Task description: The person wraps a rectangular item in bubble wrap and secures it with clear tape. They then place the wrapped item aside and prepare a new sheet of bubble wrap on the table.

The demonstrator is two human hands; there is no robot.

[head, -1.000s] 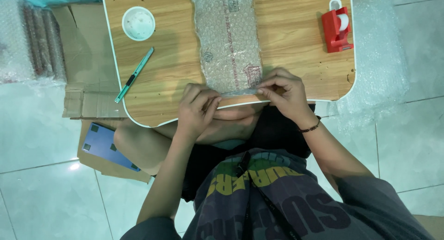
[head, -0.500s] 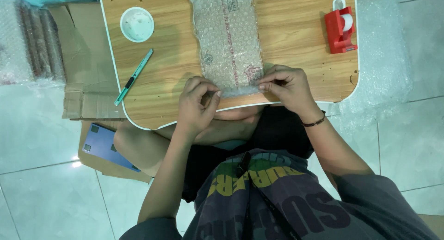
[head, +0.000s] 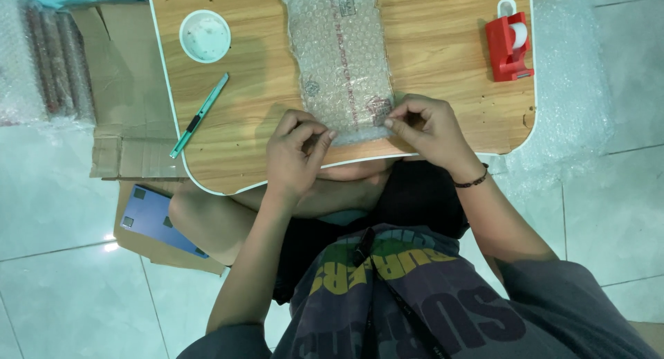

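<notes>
Since a second ago little has shifted: both hands remain at the near end of the long bubble-wrapped flat parcel (head: 341, 61) on the pale wooden lap table (head: 443, 89). The left hand (head: 294, 155) and right hand (head: 427, 127) pinch its crinkled edge. A red plastic tape dispenser (head: 510, 46) and a slim teal utility knife (head: 199, 115) lie apart.

Red tape dispenser (head: 508, 46); teal cutter (head: 199, 115); white bowl (head: 205, 36); wood-grain table (head: 443, 75).

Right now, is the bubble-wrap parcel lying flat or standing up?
Flat. The parcel lies lengthwise on the table, both hands pinching its near end.
</notes>
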